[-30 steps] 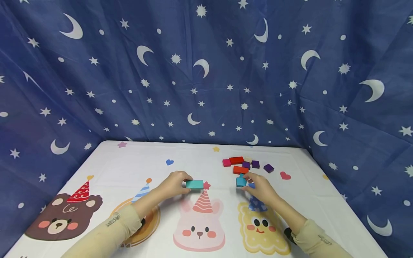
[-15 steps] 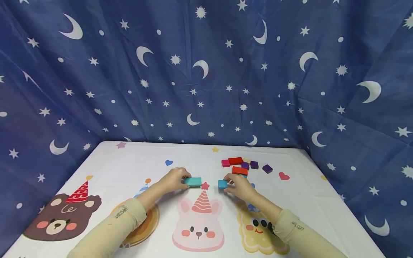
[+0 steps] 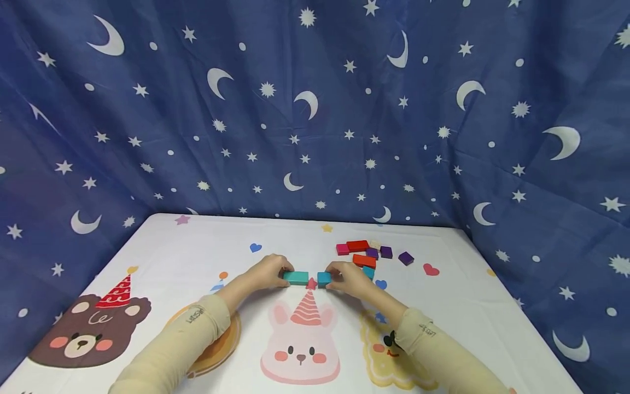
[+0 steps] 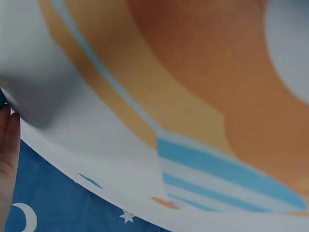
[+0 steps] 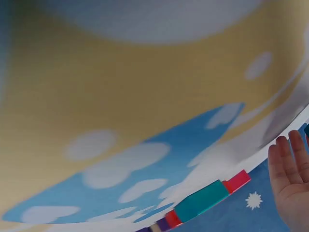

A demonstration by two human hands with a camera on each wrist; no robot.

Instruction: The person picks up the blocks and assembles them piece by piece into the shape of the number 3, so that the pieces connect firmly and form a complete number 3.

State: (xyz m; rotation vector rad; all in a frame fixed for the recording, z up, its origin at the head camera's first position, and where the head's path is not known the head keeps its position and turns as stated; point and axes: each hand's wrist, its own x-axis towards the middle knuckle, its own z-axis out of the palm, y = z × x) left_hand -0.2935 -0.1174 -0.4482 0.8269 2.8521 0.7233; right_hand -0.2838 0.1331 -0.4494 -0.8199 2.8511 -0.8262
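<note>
In the head view my left hand (image 3: 268,271) pinches the left end of a teal rectangular block (image 3: 297,278) between thumb and fingers. My right hand (image 3: 348,278) grips a smaller blue block (image 3: 324,279) from its right side. A narrow gap separates the two blocks, above the pink rabbit's star. At the left wrist view's edge, the left fingers (image 4: 12,140) show beside a sliver of teal. The right wrist view catches the right hand's fingers (image 5: 289,162) at its right edge, with most of the blue block out of frame.
Behind the right hand lie a teal block (image 3: 368,272), two red blocks (image 3: 364,261), a pink block (image 3: 342,249), a cream block (image 3: 375,244) and several purple blocks (image 3: 386,252). A white printed tablecloth (image 3: 221,235) covers the table, with a blue star-patterned curtain (image 3: 315,109) behind.
My right hand has carried the blue block leftward from beside the block pile, close to the teal block. The left hand has stayed nearly in place with its block.
</note>
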